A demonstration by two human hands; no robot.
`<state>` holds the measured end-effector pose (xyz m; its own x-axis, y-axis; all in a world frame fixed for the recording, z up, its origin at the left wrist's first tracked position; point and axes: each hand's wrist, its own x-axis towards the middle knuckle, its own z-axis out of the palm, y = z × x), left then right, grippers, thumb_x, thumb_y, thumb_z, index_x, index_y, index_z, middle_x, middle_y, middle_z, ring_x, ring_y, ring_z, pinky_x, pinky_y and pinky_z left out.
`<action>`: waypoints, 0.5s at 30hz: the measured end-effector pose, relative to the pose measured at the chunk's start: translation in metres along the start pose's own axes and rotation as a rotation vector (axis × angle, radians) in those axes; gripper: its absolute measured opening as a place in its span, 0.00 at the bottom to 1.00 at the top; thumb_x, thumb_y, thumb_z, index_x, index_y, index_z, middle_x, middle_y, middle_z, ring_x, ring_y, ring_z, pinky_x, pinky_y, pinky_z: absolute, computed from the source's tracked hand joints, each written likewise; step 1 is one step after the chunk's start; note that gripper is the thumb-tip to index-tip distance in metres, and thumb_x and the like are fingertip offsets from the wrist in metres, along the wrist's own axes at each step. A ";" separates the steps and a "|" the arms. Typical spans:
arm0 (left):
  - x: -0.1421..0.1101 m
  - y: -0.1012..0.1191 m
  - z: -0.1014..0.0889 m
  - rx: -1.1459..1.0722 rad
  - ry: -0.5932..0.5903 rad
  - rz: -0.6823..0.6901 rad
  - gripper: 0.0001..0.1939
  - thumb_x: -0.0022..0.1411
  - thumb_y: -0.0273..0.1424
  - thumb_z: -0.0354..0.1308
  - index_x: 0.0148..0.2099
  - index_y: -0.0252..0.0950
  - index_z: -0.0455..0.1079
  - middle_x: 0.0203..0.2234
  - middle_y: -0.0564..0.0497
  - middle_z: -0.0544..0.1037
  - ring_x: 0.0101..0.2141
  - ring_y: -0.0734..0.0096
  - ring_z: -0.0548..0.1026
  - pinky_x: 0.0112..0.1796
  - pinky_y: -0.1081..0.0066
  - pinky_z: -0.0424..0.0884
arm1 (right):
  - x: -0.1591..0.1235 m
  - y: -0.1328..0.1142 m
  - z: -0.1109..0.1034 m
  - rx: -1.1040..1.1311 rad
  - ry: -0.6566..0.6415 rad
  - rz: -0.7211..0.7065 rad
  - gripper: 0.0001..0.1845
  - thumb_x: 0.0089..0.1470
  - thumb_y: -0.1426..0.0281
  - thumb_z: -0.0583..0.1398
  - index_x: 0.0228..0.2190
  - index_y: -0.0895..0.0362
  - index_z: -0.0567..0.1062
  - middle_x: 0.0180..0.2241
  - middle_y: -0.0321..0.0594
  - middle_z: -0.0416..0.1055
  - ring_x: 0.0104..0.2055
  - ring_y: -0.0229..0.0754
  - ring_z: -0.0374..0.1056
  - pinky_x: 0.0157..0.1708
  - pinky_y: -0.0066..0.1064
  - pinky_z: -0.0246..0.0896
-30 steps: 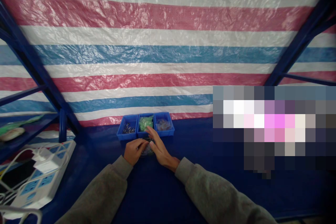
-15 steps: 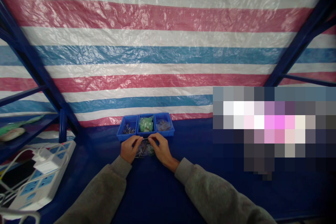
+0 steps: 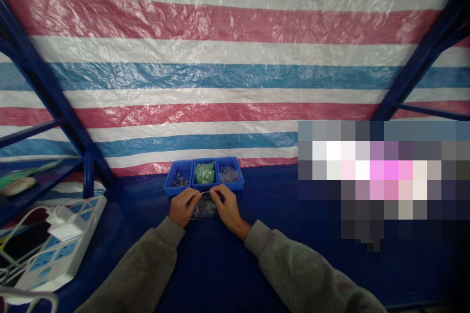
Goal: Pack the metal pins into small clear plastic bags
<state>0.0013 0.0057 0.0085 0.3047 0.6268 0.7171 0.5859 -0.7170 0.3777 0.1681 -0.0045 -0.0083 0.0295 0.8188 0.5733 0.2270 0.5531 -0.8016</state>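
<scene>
My left hand (image 3: 183, 206) and my right hand (image 3: 225, 208) face each other just in front of the blue bins. Between their pinched fingertips runs a thin, light-coloured rod-like piece (image 3: 205, 192), too small to name; each hand grips one end. Below the fingers lies a clear bag (image 3: 203, 208) with small metal pieces on or in it, partly covered by the hands. The left blue bin (image 3: 168, 187) holds several thin metal pieces. In the middle bin sits a green plastic bag (image 3: 204, 173). A clear bag of small parts (image 3: 229, 175) fills the right bin.
A white power strip (image 3: 68, 259) with a white plug adapter (image 3: 66, 224) and cables stands at the left on the dark blue table (image 3: 216, 274). Blue metal frame posts (image 3: 47, 88) flank a striped plastic sheet (image 3: 235, 78) behind. A blurred-out patch hides the right side.
The fingertips have moved slightly apart and to the right, and more of the thin piece shows between them. The bins and bags stay in place.
</scene>
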 end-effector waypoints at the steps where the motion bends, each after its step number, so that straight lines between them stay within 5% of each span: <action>1: 0.000 0.001 -0.001 -0.006 -0.005 -0.007 0.09 0.61 0.30 0.50 0.32 0.34 0.70 0.27 0.49 0.74 0.31 0.71 0.73 0.36 0.71 0.68 | 0.000 0.000 0.000 0.016 0.005 0.004 0.11 0.57 0.65 0.53 0.32 0.56 0.72 0.30 0.39 0.69 0.32 0.39 0.65 0.32 0.29 0.59; 15: 0.000 0.001 0.000 -0.040 -0.007 -0.088 0.09 0.61 0.34 0.51 0.36 0.34 0.69 0.28 0.49 0.74 0.29 0.73 0.72 0.33 0.73 0.68 | -0.002 0.004 0.002 -0.003 0.004 0.034 0.11 0.57 0.64 0.52 0.29 0.57 0.69 0.27 0.36 0.66 0.29 0.37 0.62 0.28 0.27 0.58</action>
<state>0.0017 0.0044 0.0087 0.2587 0.6898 0.6762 0.5799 -0.6707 0.4624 0.1665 -0.0036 -0.0127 0.0414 0.8367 0.5461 0.2287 0.5241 -0.8204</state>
